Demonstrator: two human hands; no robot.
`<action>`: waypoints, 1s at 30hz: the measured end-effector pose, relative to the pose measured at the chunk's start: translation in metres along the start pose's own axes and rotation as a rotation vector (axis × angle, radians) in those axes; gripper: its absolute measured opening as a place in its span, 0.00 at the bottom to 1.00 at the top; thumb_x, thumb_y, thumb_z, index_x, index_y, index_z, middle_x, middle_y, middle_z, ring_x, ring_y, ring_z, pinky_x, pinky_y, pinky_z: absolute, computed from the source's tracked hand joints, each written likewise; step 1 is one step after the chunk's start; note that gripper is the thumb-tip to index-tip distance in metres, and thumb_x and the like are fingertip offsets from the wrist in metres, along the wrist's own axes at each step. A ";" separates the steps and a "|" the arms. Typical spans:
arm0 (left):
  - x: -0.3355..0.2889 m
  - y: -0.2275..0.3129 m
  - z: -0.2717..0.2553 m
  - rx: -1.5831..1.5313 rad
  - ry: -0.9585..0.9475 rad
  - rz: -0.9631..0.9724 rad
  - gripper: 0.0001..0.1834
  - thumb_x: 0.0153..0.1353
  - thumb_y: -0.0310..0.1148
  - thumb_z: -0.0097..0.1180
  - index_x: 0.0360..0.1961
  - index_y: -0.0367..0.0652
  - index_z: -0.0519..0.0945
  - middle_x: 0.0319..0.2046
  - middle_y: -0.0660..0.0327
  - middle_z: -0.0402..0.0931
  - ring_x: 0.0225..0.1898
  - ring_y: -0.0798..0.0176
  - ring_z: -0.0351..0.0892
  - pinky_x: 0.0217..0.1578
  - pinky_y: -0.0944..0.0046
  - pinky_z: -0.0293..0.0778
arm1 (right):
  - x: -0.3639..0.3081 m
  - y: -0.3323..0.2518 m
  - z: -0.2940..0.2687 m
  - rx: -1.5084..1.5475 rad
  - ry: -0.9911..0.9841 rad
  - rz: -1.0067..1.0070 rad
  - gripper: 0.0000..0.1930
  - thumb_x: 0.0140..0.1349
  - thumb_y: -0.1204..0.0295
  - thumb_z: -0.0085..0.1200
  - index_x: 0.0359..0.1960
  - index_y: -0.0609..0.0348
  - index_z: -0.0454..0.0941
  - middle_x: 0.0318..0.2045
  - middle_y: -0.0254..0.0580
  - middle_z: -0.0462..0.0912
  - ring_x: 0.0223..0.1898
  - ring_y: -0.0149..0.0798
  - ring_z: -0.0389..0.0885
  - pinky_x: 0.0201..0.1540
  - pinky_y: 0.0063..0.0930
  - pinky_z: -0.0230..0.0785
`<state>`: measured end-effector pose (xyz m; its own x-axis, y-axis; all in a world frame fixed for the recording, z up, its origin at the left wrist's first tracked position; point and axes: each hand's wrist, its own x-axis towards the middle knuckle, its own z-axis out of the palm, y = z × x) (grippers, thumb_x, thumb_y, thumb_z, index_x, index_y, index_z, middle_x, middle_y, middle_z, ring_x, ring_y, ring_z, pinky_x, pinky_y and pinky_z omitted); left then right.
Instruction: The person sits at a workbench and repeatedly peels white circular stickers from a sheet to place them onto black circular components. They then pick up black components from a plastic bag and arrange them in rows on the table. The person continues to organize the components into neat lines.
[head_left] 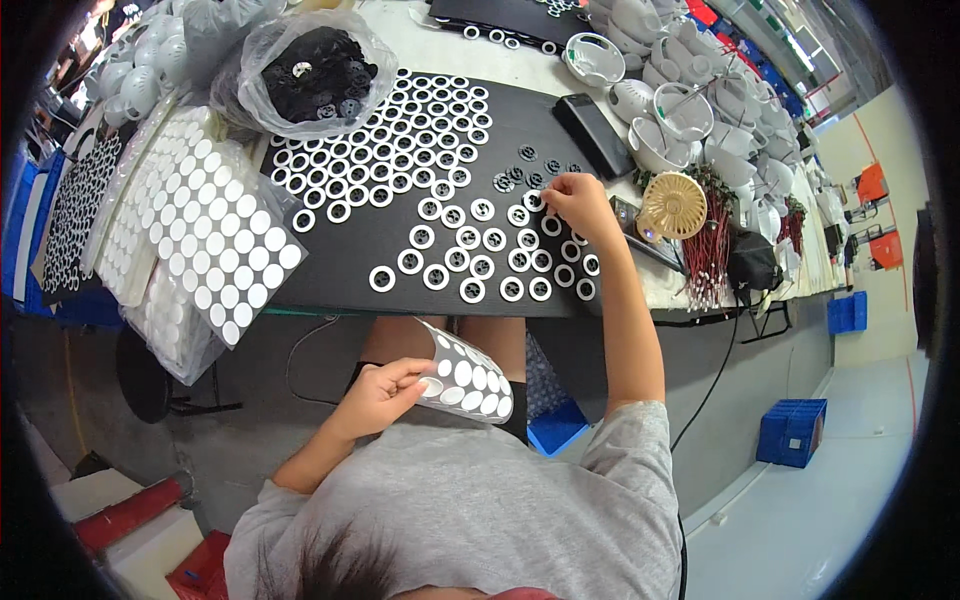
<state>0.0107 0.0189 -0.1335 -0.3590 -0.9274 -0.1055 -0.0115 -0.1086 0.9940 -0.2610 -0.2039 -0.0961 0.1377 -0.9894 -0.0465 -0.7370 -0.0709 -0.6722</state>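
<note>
My left hand (384,398) is closed on the edge of a curved sheet of round white stickers (468,380), held above my lap. Over the right part of a black mat (340,285), my right hand (582,207) pinches at a white ring with a dark centre (533,200); the fingertips partly hide its edge. Small black slotted discs (527,153) lie just beyond those fingers. Many more white rings with dark centres (421,237) spread over the mat, loosely placed near me and packed closely toward the far left.
A clear plastic bag of black parts (318,75) stands at the far left. Beside it lie stacked sticker sheets (222,235). To the right are a black box (592,135), a small yellow fan (672,206), red wires (708,250) and piled white housings (685,110).
</note>
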 end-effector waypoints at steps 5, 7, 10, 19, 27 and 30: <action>-0.001 0.005 -0.002 0.078 -0.032 -0.042 0.13 0.57 0.24 0.50 0.44 0.33 0.74 0.24 0.63 0.79 0.24 0.80 0.71 0.26 0.78 0.66 | -0.001 0.002 0.004 -0.052 0.048 -0.014 0.10 0.48 0.71 0.52 0.23 0.69 0.78 0.17 0.48 0.79 0.21 0.39 0.79 0.30 0.27 0.70; 0.002 0.007 0.000 0.100 -0.022 -0.022 0.12 0.57 0.24 0.50 0.43 0.33 0.74 0.24 0.62 0.79 0.24 0.79 0.72 0.26 0.78 0.66 | 0.003 0.007 0.005 -0.116 0.059 -0.001 0.10 0.47 0.69 0.53 0.24 0.65 0.79 0.21 0.51 0.79 0.26 0.44 0.80 0.34 0.32 0.71; 0.001 -0.002 0.004 0.062 0.016 0.029 0.12 0.56 0.24 0.50 0.42 0.33 0.75 0.23 0.61 0.79 0.24 0.78 0.73 0.26 0.77 0.66 | 0.005 0.013 0.014 -0.232 0.178 -0.084 0.10 0.47 0.69 0.56 0.26 0.65 0.78 0.21 0.48 0.79 0.25 0.43 0.80 0.31 0.32 0.70; 0.003 -0.004 0.003 -0.026 -0.004 -0.076 0.13 0.54 0.21 0.51 0.42 0.32 0.75 0.24 0.61 0.79 0.24 0.79 0.73 0.25 0.79 0.66 | -0.011 -0.009 0.023 -0.248 0.216 -0.188 0.09 0.50 0.70 0.53 0.28 0.64 0.76 0.28 0.52 0.79 0.33 0.51 0.77 0.38 0.40 0.68; 0.000 -0.012 0.005 -0.056 -0.011 -0.062 0.12 0.55 0.21 0.50 0.42 0.30 0.74 0.29 0.58 0.80 0.28 0.78 0.74 0.27 0.78 0.69 | -0.012 -0.013 0.026 -0.292 0.174 -0.164 0.10 0.51 0.68 0.53 0.28 0.64 0.75 0.29 0.52 0.78 0.35 0.52 0.76 0.39 0.41 0.68; 0.001 -0.010 0.005 -0.060 -0.025 -0.069 0.11 0.56 0.21 0.50 0.41 0.30 0.74 0.29 0.58 0.80 0.28 0.78 0.74 0.28 0.78 0.69 | -0.014 -0.013 0.027 -0.348 0.177 -0.168 0.10 0.51 0.67 0.52 0.29 0.62 0.75 0.30 0.52 0.77 0.34 0.52 0.76 0.39 0.41 0.69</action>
<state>0.0055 0.0209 -0.1433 -0.3823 -0.9079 -0.1718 0.0192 -0.1937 0.9809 -0.2355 -0.1861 -0.1061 0.1813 -0.9648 0.1907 -0.8975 -0.2416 -0.3689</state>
